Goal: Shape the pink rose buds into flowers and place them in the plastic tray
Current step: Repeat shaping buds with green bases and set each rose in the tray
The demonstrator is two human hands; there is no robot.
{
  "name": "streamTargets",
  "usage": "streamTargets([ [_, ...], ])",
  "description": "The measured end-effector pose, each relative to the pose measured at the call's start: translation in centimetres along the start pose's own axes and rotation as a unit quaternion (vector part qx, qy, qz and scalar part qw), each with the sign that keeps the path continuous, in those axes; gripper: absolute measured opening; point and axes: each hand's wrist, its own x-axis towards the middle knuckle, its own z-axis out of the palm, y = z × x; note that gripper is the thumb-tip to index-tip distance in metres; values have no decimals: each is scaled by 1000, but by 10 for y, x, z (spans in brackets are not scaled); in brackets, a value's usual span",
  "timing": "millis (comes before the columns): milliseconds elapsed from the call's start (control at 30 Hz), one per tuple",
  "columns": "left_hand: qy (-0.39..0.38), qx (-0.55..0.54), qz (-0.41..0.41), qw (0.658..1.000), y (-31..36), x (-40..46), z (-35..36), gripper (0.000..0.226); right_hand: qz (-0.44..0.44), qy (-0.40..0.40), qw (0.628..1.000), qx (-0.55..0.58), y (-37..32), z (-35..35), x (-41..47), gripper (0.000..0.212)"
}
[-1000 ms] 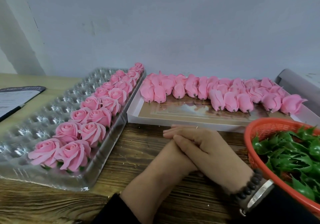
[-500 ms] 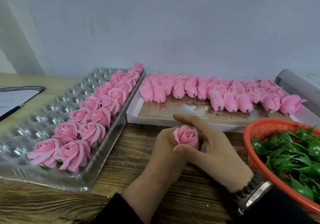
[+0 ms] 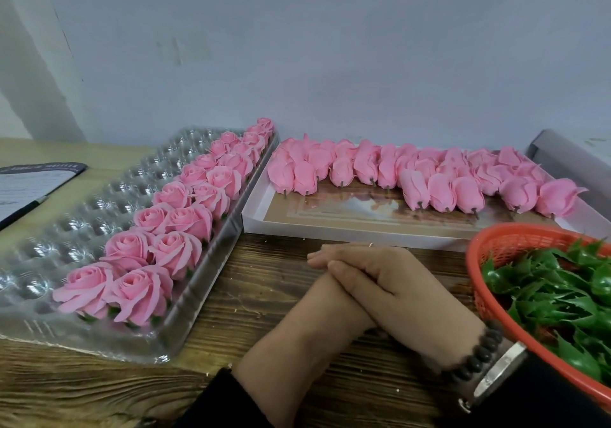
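A clear plastic tray (image 3: 82, 216) lies at the left, its two right-hand rows filled with opened pink roses (image 3: 178, 219). Unshaped pink rose buds (image 3: 413, 176) lie in a row on a flat white box (image 3: 330, 229) behind my hands. My right hand (image 3: 390, 282) lies flat, fingers straight, pressed over the top of my left hand (image 3: 314, 305), just in front of the box. The bud that my left hand held a moment ago is now hidden under my right palm.
An orange basket (image 3: 476, 262) full of green plastic sepals (image 3: 555, 295) stands at the right, close to my right wrist. A paper with a pen (image 3: 26, 186) lies at the far left. A grey roll (image 3: 568, 159) leans at the back right, by the wall.
Half a second ago my right hand was lifted and the pink bud showed in my left fist. It has come down flat over the bud again, as it was a second ago.
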Motion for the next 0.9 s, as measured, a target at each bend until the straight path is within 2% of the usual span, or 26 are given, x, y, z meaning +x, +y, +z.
streamTargets([
  [67,-28,29,-20,999,10,1,-3,18,10,-11,1000,12,-2,-1,-2,26],
  [100,-50,24,-21,998,12,1,-6,17,13,-5,1000,24,-2,0,-4,26],
  [133,-52,-3,-17,998,15,2,-7,26,14,10,999,33,-2,0,-5,25],
  [267,-13,-77,20,997,14,2,-11,39,40,35,995,80,4,-2,-5,44],
  [433,36,-108,65,991,5,7,-12,3,44,10,995,86,13,-4,-4,67],
  [500,44,-107,72,991,3,7,-13,9,27,31,995,94,11,-4,-5,69],
  [567,53,-118,58,990,3,8,-13,8,11,80,991,109,8,-2,-6,62],
  [667,65,-132,34,989,-1,12,-6,9,-14,157,984,84,1,6,-5,39],
  [767,79,-151,54,984,1,11,2,24,-41,210,977,22,-5,15,-3,37],
  [833,77,-132,57,987,6,7,4,31,-49,221,974,-25,-5,18,-2,38],
  [900,68,-96,42,992,5,7,5,25,-30,196,979,-40,-3,15,0,34],
])
